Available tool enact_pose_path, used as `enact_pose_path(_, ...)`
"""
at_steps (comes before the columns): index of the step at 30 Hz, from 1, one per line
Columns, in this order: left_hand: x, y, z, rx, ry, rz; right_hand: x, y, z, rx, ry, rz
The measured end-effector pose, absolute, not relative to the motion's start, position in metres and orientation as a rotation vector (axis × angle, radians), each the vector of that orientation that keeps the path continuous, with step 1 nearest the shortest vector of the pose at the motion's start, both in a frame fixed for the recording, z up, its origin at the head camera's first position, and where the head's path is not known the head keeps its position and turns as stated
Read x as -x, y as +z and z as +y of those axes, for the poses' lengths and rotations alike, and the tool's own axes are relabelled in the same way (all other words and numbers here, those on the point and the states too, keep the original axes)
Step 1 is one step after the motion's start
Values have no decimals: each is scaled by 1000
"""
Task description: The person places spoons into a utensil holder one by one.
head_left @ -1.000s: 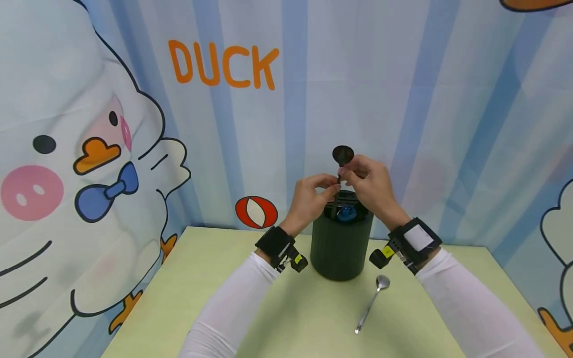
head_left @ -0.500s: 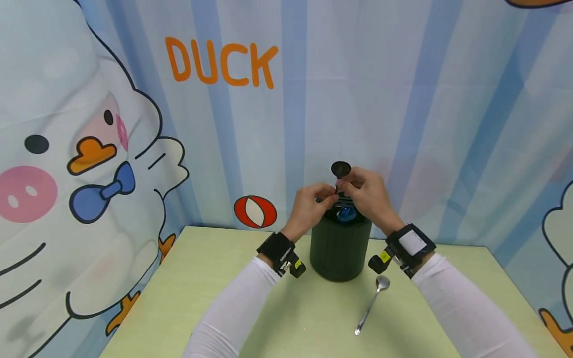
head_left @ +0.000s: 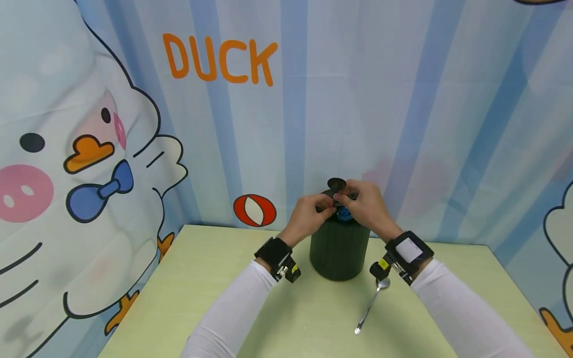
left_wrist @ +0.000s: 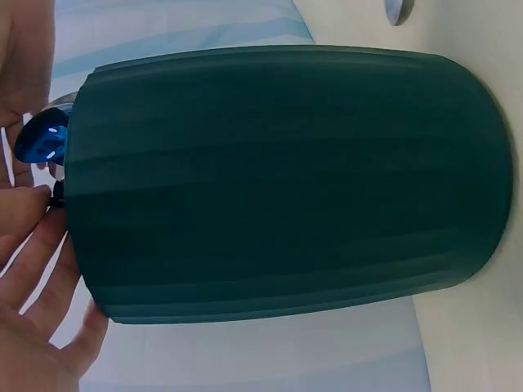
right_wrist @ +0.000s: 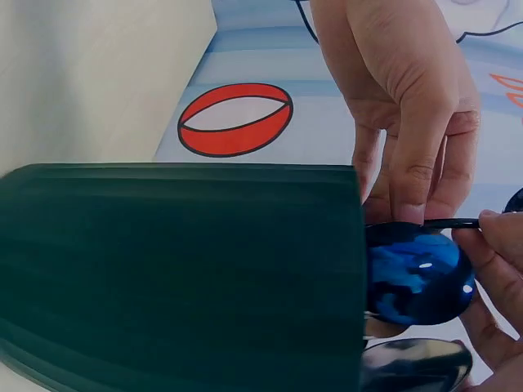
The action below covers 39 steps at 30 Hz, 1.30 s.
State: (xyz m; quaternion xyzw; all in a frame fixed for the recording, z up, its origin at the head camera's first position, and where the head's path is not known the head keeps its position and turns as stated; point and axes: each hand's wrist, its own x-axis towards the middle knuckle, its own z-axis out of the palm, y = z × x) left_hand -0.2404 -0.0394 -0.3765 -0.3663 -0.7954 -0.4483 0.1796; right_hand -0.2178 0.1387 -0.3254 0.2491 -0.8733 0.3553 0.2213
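Observation:
My left hand (head_left: 311,216) and right hand (head_left: 369,208) meet over a dark green ribbed container (head_left: 338,251), thumbs and fingertips pinching the thin handle of a black spoon (head_left: 336,184). Its round bowl points up, and its lower handle is hidden inside the container. In the right wrist view the black handle (right_wrist: 449,223) runs between both hands' fingertips at the rim. Beside it, a shiny blue spoon bowl (right_wrist: 418,273) sticks out of the container, with a silver spoon bowl (right_wrist: 417,365) next to that.
A silver spoon (head_left: 371,306) lies on the pale yellow table (head_left: 215,278), in front and to the right of the container. Behind the table hangs a blue striped curtain (head_left: 349,89) with duck drawings and lettering.
Both hands have moved down with the black spoon, so its bowl is now close above the container's rim and more of its handle is inside. The container and table spoon have stayed put.

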Motion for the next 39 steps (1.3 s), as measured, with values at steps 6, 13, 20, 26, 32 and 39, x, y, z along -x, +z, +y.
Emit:
enact_pose_path(6,240,-381,-39,1045,-1240,-2274,218,-333,141,-661,1010,-2434)
enact_pose_path(13,237,-378,-38,1011,-1243,-2309,219,-338,143,-655,1013,-2456)
enact_pose_path(20,237,-380,-37,975,-1224,-2327,220,-341,144,-699,946,-2477)
enact_pose_path(26,237,-381,-36,955,-1219,-2334,221,-342,144,-735,868,-2487)
enact_pose_path(32,236,-381,-36,926,-1207,-2350,220,-342,142,-727,768,-2511)
enact_pose_path(39,235,-381,-36,914,-1151,-2378,220,-342,141,-726,636,-2505)
